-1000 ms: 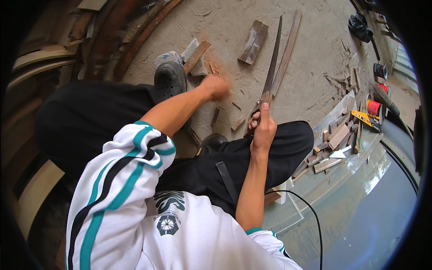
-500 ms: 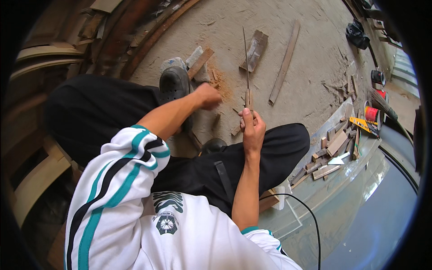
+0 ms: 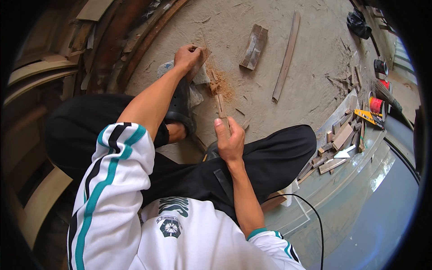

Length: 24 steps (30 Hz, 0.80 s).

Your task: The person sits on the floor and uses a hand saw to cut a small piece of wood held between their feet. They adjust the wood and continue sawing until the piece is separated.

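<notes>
My right hand [image 3: 230,139] is wrapped round the wooden handle of a handsaw [image 3: 220,104]. Its thin blade points away from me, beside a short wood piece [image 3: 197,68] propped on a pale, rough block [image 3: 201,77]. At the far end of that piece is my left hand [image 3: 187,57], fingers closed on it with the thumb side toward the blade. Orange-brown sawdust [image 3: 228,85] lies on the floor around the saw. My dark clog [image 3: 181,105] presses against the propped pieces. Exactly where the blade meets the wood is hard to see.
Two wood pieces lie ahead, a short wide block [image 3: 254,47] and a long strip [image 3: 286,56]. Several offcuts [image 3: 343,136] and a yellow set square [image 3: 366,117] sit on a glass sheet [image 3: 288,225] at right. Stacked boards [image 3: 42,74] line the left. A black cable [image 3: 320,225] curves beside me.
My left hand has moved forward onto the wood piece and closed on it. My right hand has brought the saw left, from upright over bare floor to beside that piece.
</notes>
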Each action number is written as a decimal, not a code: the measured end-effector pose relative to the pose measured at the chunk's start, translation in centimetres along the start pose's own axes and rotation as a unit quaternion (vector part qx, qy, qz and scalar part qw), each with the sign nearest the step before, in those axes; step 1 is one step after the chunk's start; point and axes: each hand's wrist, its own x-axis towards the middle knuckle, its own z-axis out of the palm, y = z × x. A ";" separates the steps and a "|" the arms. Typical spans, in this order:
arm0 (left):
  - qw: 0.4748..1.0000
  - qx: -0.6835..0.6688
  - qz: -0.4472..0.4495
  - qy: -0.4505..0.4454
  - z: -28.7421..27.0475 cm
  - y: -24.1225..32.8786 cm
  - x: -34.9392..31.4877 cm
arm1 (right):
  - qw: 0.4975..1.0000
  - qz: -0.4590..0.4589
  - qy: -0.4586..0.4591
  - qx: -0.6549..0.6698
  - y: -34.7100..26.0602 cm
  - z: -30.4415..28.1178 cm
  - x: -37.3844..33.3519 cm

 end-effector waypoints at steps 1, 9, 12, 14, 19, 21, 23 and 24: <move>1.000 -0.002 0.012 -0.001 0.0 -0.2 0.0 | 1.000 0.007 -0.003 0.000 -0.2 0.3 0.0; 0.999 0.028 0.045 -0.006 0.2 -0.1 0.1 | 0.999 0.034 -0.002 -0.034 -1.2 0.8 0.2; 0.998 0.053 0.040 -0.018 0.0 0.5 0.0 | 0.998 0.044 -0.008 -0.034 -1.3 0.6 -0.4; 0.995 0.095 0.025 -0.032 -0.5 1.3 0.5 | 0.998 0.063 -0.014 -0.020 -1.4 0.5 -0.9; 0.989 0.136 0.049 -0.037 -0.4 1.4 0.4 | 0.998 0.055 0.013 0.020 -0.2 1.4 1.6; 0.987 0.146 0.061 -0.023 -0.4 1.2 -0.1 | 0.996 0.084 -0.005 0.020 -0.2 1.7 3.4; 0.987 0.153 0.041 -0.029 -0.5 1.4 -0.4 | 0.998 0.066 0.003 0.008 0.4 1.5 2.7; 0.987 0.155 0.031 -0.031 -0.5 1.6 -0.5 | 0.998 0.055 0.006 0.001 0.5 1.3 2.3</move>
